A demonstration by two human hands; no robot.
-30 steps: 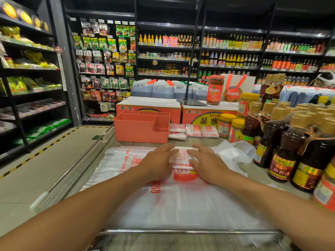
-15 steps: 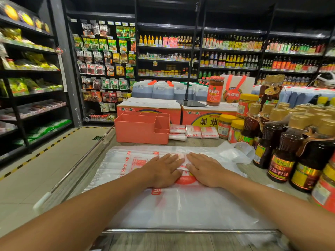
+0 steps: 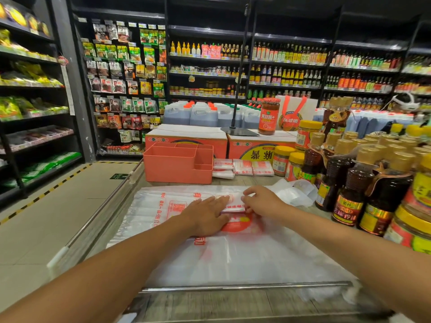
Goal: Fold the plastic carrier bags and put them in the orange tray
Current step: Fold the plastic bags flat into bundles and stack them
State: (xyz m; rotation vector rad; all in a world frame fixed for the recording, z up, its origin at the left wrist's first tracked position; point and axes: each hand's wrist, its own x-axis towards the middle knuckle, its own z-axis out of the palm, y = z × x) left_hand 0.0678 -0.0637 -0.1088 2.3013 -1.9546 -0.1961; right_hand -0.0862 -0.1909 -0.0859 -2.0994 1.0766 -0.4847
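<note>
Head view is showing the left hand [image 3: 207, 214] lying flat with straight fingers, pressing down on a folded bag [image 3: 233, 205], while the right hand [image 3: 262, 201] is curling its fingers [image 3: 247, 198] round that bag's right edge, apparently pinching it. The folded bag is resting on a stack [image 3: 233, 259] of flat bags in the middle of the table [image 3: 210, 305], well apart from the orange tray [image 3: 172, 164] standing at the far left. Judging by its look, the film is going to be very light, limp and slick. The folds are likely to spring open once the pressure is coming off, and the bag may be sliding on the stack. Pinching through all layers at a creased edge looks safest for carrying it.
</note>
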